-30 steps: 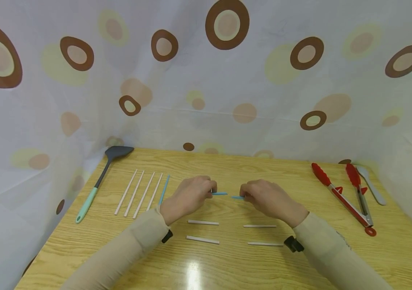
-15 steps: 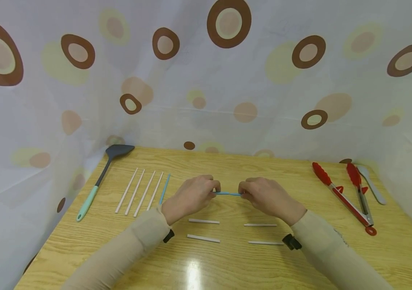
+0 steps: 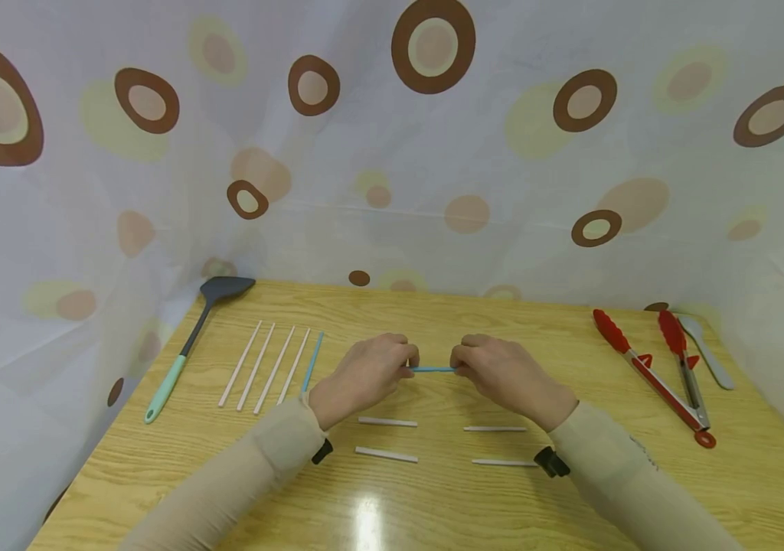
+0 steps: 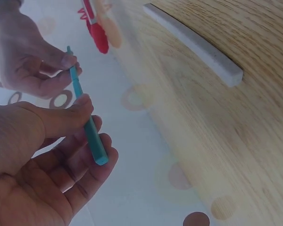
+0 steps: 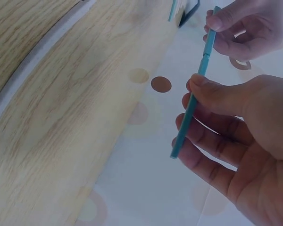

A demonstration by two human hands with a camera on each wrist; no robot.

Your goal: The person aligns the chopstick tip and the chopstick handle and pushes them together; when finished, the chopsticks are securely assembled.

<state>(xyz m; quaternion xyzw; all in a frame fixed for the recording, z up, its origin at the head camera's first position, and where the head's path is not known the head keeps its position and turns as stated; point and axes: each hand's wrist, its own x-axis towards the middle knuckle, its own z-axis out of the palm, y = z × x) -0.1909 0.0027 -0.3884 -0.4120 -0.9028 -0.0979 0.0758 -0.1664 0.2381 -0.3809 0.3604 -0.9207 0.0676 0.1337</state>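
Above the middle of the table, my left hand [image 3: 367, 373] pinches one half of a blue chopstick [image 4: 95, 143] between thumb and fingers. Opposite it, my right hand [image 3: 505, 373] pinches the other blue chopstick half [image 5: 184, 129] the same way. The two halves meet end to end in one straight line, with a narrow notch showing at the joint in the right wrist view. Fingertips hide parts of both pieces. Nearer the person lie short white chopstick halves, a pair at the left [image 3: 387, 454] and a pair at the right [image 3: 495, 429].
On the left, several full-length white chopsticks [image 3: 247, 367] and a blue chopstick [image 3: 312, 360] lie side by side. Beyond them rests a spatula [image 3: 185, 344] with a green handle. Red-tipped tongs [image 3: 661, 383] and a grey utensil [image 3: 709, 356] lie at the right. A patterned curtain [image 3: 392, 153] surrounds the table.
One second ago the two blue halves were apart, with a gap between their ends. Both hands have since come together slightly, and the ends now touch.
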